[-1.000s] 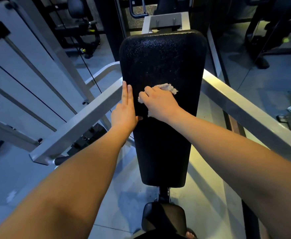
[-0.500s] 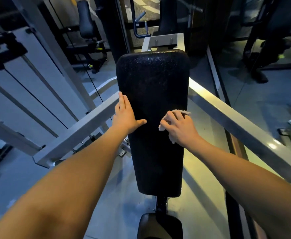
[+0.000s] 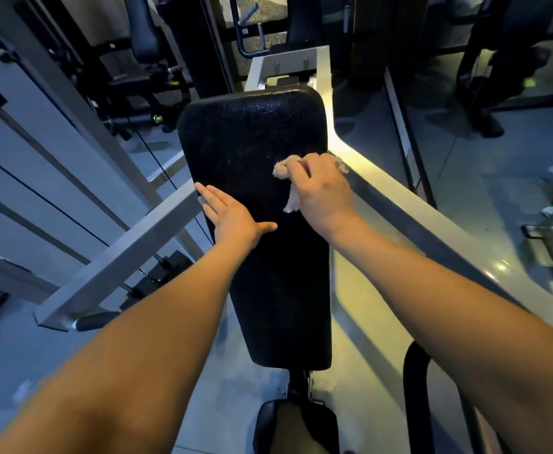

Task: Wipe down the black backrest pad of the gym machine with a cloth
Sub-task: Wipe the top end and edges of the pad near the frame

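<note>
Two hands are on the long black textured backrest pad [image 3: 262, 132], which stands tilted mid-view between the machine's pale grey metal frame bars [image 3: 415, 217]. Within the last second the right hand [image 3: 324, 191] has carried the small crumpled beige cloth [image 3: 283, 170] from beside the left hand [image 3: 232, 214] across to the pad's right edge, then a little up it. One sideways pass over the middle band looks done, while the top and the long lower part likely remain. The right hand is curled over the bunched cloth, pinning it to the pad. The left hand has stayed flat, fingers straight and together, thumb out, pressing near the pad's left edge and holding nothing
</note>
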### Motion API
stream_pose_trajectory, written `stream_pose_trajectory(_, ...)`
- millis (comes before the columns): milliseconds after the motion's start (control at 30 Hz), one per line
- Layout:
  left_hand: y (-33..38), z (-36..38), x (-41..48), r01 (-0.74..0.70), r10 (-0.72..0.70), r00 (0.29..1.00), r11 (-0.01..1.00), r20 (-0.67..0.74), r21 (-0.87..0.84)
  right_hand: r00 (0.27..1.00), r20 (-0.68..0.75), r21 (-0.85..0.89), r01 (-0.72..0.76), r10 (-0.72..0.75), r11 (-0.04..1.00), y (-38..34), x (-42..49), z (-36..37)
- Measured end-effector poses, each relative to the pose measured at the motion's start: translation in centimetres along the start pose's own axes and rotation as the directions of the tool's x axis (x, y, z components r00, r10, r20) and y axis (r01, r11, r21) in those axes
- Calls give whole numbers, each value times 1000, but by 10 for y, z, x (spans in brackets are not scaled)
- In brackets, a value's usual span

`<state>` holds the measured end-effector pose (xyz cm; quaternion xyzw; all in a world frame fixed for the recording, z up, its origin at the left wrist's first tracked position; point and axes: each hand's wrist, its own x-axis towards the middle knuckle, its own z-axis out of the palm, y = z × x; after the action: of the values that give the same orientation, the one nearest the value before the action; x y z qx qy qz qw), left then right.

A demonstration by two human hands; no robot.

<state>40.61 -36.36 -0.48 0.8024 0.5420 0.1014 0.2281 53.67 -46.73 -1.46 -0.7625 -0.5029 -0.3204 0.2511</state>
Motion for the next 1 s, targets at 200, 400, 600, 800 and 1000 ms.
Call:
stream_pose_trajectory(200, 0, 12, 5, 20, -17, 997, 999, -70, 37, 931, 230, 106, 266, -284, 958, -12, -72, 27)
stream_pose_trajectory(400, -1, 14, 3, 6, -4, 996, 1000, -86, 18, 998, -24, 108, 62, -60, 992, 15, -1, -9)
stream_pose_trajectory(600, 2, 15, -1, 23, -19, 996, 999, -91, 42, 988, -88, 140, 141, -129, 980, 22, -13, 14)
stream_pose_trajectory(800, 18, -2, -4, 102, -103, 993, 995, 59, 7, 987, 115, 371, -150, 115, 916, 29, -54, 3)
stream_pose_trajectory(1000, 25, 3, -5, 133, -130, 991, 986, 39, -101, 852, 130, 649, -460, 507, 606, 37, 18, -26)
